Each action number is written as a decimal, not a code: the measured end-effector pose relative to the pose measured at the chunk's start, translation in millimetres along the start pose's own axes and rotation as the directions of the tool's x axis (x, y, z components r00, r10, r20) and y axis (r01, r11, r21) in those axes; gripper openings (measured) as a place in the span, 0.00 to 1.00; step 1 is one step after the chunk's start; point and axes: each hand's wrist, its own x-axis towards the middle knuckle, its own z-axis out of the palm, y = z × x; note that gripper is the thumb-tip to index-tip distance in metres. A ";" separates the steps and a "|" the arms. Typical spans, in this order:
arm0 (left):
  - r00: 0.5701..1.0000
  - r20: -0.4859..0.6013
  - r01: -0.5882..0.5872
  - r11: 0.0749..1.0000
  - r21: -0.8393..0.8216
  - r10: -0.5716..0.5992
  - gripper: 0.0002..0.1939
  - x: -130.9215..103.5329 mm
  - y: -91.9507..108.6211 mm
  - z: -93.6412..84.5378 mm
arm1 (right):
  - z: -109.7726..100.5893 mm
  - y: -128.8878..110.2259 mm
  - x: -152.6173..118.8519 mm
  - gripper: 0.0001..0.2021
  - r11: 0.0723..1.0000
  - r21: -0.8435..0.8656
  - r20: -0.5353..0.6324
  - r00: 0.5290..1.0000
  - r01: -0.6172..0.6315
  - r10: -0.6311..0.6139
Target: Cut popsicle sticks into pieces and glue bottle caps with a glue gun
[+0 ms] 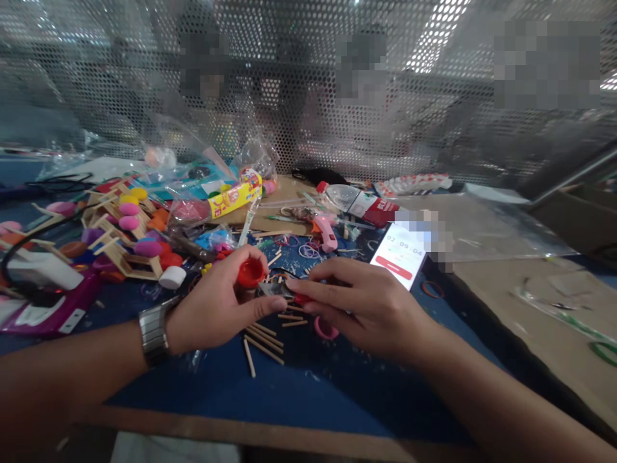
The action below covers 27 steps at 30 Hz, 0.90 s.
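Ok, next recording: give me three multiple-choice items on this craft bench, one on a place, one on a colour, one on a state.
1. Where is the phone with the lit screen?
A. Past the right hand, on the blue mat
B. Left of the wristwatch
C. On the brown board at far right

2. What colour is the bottle cap in the left hand?
A. Yellow
B. Red
C. White

3. How do the wooden sticks below the hands lie?
A. Standing upright in a cup
B. Bundled by a rubber band
C. Loose and flat on the mat

Answers: 1 A, the screen glows just beyond the right hand's knuckles. 2 B, the cap between thumb and fingers is red. 3 C, they are scattered singly, none tied or standing.
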 end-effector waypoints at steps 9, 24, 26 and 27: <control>0.998 0.057 0.023 0.991 0.129 -0.031 0.18 -1.3 0.0 0.6 | -1.2 -3.5 0.0 0.14 0.997 -0.082 0.078 0.997 -0.009 0.015; 0.997 0.070 0.009 0.993 0.118 -0.017 0.19 -0.9 -2.9 0.7 | 4.5 -4.9 -0.5 0.14 0.996 -0.080 0.060 0.998 -0.027 0.032; 0.997 0.076 0.010 0.994 0.110 -0.018 0.18 -1.1 -3.0 1.0 | 5.4 -5.3 -0.6 0.15 0.996 -0.085 0.063 0.997 -0.036 0.042; 0.996 0.081 0.013 0.995 0.099 -0.021 0.18 -1.1 -3.1 1.2 | 5.8 -5.7 -0.6 0.15 0.995 -0.090 0.062 0.997 -0.041 0.046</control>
